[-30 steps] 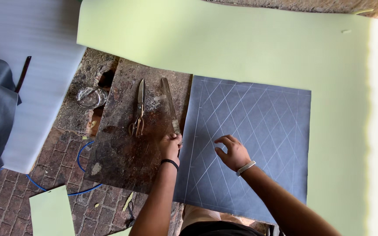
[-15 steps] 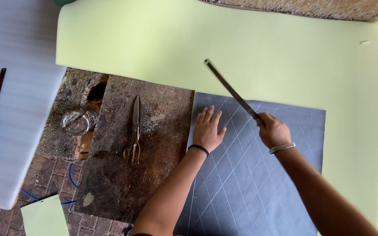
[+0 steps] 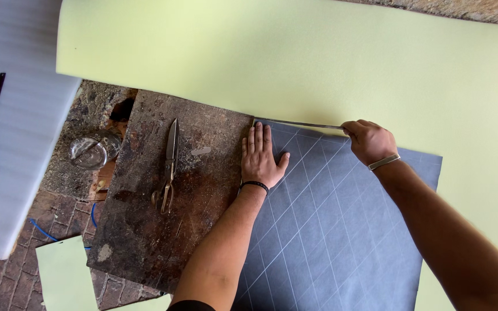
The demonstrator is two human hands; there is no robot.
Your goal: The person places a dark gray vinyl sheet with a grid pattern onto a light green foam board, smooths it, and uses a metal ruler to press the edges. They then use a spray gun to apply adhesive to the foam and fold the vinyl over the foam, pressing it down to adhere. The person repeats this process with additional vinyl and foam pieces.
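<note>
A dark grey sheet (image 3: 341,230) ruled with white diagonal lines lies on a large pale green foam sheet (image 3: 295,63). My left hand (image 3: 261,156) rests flat, fingers spread, on the grey sheet's upper left corner. My right hand (image 3: 370,141) grips one end of a long thin metal ruler (image 3: 298,123), which lies along the top edge of the grey sheet. The ruler's other end reaches the corner just above my left fingertips.
Large metal scissors (image 3: 168,164) lie shut on a worn dark board (image 3: 174,196) left of the grey sheet. A round glass dish (image 3: 89,152) sits further left. White foam (image 3: 12,115) covers the left side, and a small green foam piece (image 3: 64,276) lies on brick floor.
The ruler was lifted from the board by my right hand, swung over the grey sheet, and now lies along its top edge. My left hand moved to press the sheet's corner.
</note>
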